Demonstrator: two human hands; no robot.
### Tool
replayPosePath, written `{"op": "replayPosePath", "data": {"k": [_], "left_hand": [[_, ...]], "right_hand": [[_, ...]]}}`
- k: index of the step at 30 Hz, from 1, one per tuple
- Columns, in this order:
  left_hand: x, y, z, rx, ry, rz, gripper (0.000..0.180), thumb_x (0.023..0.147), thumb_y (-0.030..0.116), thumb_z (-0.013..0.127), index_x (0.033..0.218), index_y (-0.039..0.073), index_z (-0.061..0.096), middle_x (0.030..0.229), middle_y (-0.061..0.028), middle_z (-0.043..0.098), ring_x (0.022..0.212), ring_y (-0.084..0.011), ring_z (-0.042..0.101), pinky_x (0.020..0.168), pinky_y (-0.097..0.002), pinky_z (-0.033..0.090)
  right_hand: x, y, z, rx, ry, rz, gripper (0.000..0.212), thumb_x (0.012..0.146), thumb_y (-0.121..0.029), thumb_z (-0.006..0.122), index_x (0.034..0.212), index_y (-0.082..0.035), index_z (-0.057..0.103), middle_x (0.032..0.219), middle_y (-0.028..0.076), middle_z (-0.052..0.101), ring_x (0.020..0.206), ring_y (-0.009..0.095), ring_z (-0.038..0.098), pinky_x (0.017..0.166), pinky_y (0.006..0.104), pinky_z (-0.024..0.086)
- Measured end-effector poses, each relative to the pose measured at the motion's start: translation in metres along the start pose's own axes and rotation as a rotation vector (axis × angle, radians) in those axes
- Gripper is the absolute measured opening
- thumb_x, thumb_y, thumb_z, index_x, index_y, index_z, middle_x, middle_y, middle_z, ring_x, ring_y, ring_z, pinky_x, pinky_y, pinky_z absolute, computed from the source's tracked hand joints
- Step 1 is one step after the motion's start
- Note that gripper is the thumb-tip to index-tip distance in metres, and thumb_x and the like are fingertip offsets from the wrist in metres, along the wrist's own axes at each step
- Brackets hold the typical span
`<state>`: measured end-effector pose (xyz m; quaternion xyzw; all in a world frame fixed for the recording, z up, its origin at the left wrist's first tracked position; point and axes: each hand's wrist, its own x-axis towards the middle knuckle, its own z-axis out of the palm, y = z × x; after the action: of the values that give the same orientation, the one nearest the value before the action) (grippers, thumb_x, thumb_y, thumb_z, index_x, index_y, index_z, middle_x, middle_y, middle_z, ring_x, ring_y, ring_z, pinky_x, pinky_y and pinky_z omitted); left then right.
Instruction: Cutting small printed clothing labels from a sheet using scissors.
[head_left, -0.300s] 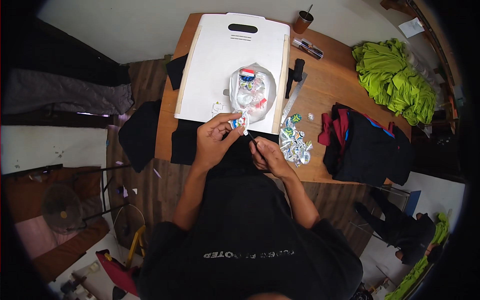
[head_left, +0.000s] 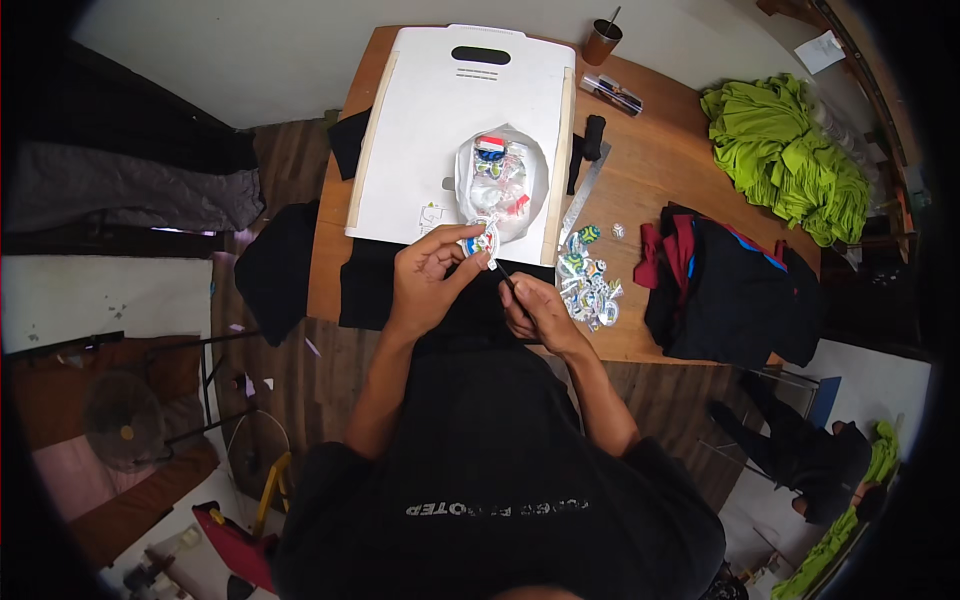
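Between the fingers and thumb of my left hand is a round, colourful patch or sticker with a white edge. My right hand is closed round a slim dark tool; its tip meets the patch's lower edge, but its exact kind cannot be made out. Just beyond both hands lies an opened white plastic bag with red, blue and white pieces inside. It rests on a white board. A heap of cut-out patches lies on the table to the right.
The wooden table also holds a metal ruler, a clear case and a brown cup. Green cloth and dark garments are piled at right. Another person is at lower right.
The whole scene has shifted very slightly left in the picture. Both hands keep nearly the same pose on the patch and the tool.
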<state>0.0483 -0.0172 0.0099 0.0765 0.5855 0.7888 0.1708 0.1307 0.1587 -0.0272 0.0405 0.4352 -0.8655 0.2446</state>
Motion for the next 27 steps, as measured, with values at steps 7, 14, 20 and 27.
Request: {"op": "replayPosePath", "data": {"k": [7,14,20,27], "left_hand": [[0.0,0.0,0.0,-0.002,-0.008,0.009,0.034,0.084,-0.011,0.065,0.117,-0.008,0.059,0.104,-0.0107,0.064,0.085,-0.0096,0.063,0.075,-0.0212,0.051],[0.0,0.003,-0.001,0.021,-0.005,0.037,0.031,0.084,-0.011,0.064,0.115,-0.009,0.062,0.108,-0.0128,0.063,0.09,-0.0136,0.065,0.081,-0.0232,0.053],[-0.001,0.002,0.003,0.013,0.053,0.053,0.031,0.084,-0.012,0.064,0.115,-0.009,0.063,0.11,-0.0135,0.063,0.092,-0.0146,0.065,0.083,-0.0241,0.053],[-0.004,0.004,0.007,0.067,0.064,0.112,0.033,0.083,-0.013,0.065,0.116,-0.009,0.062,0.111,-0.0143,0.062,0.093,-0.014,0.064,0.083,-0.0236,0.053]], "right_hand": [[0.0,-0.002,0.002,0.013,0.012,-0.002,0.033,0.104,-0.035,0.038,0.092,-0.005,0.048,0.053,-0.006,0.031,0.042,0.004,0.024,0.04,0.0207,0.021],[0.002,0.003,0.004,0.03,0.031,-0.021,0.033,0.104,-0.034,0.038,0.092,-0.005,0.048,0.053,-0.005,0.031,0.042,0.004,0.024,0.039,0.0208,0.021],[0.004,0.002,0.009,0.018,0.074,-0.058,0.033,0.104,-0.035,0.039,0.092,-0.005,0.048,0.053,-0.005,0.031,0.042,0.004,0.024,0.039,0.021,0.021],[0.006,0.012,0.014,0.076,0.076,-0.101,0.036,0.103,-0.038,0.039,0.092,-0.005,0.047,0.053,-0.004,0.031,0.041,0.005,0.025,0.039,0.021,0.022]]}}
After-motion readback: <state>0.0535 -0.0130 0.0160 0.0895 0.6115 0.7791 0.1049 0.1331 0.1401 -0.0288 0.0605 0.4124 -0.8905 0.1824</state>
